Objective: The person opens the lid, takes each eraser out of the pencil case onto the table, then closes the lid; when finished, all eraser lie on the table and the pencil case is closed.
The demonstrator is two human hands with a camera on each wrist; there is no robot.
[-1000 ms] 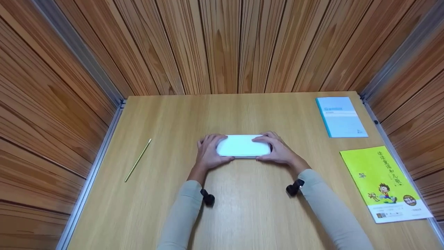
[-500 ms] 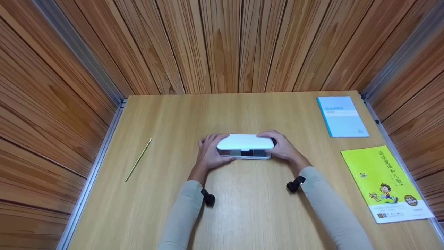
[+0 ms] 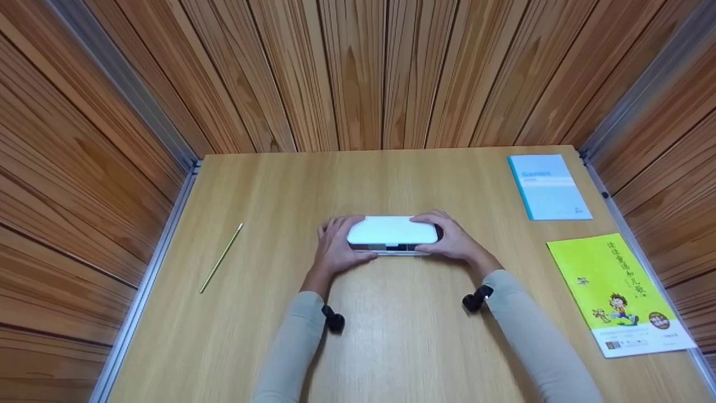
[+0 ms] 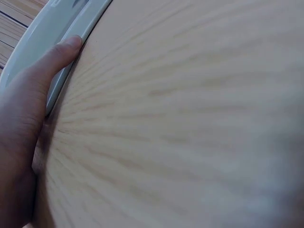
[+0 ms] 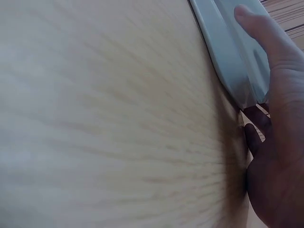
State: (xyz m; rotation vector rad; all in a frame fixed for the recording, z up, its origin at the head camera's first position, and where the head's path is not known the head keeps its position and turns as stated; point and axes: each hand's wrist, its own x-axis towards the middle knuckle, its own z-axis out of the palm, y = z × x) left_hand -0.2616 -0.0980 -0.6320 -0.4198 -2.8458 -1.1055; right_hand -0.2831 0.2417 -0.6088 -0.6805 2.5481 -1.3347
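Observation:
A long white pencil case point(image 3: 383, 229) with rounded ends lies in mid-table in the head view. Its lid stands slightly raised at the front, and dark shapes show in the narrow gap. My left hand point(image 3: 337, 246) grips the left end, and its thumb point(image 4: 66, 50) presses the lower front edge in the left wrist view. At the other end my right hand point(image 3: 450, 240) holds the lid, fingers over the top and thumb point(image 5: 259, 26) at the front. Most of the inside is hidden.
A thin gold-coloured stick point(image 3: 221, 258) like a pencil lies to the left. On the right are a light blue book point(image 3: 551, 187) and a yellow-green book point(image 3: 612, 285). Wood-panelled walls point(image 3: 358, 73) enclose the table point(image 3: 391, 347) at the back and sides.
The pencil case's lid was down a second ago, then tilted up at the front. Now it is lower, with a narrower gap. The right hand moved with it; the left hand stayed.

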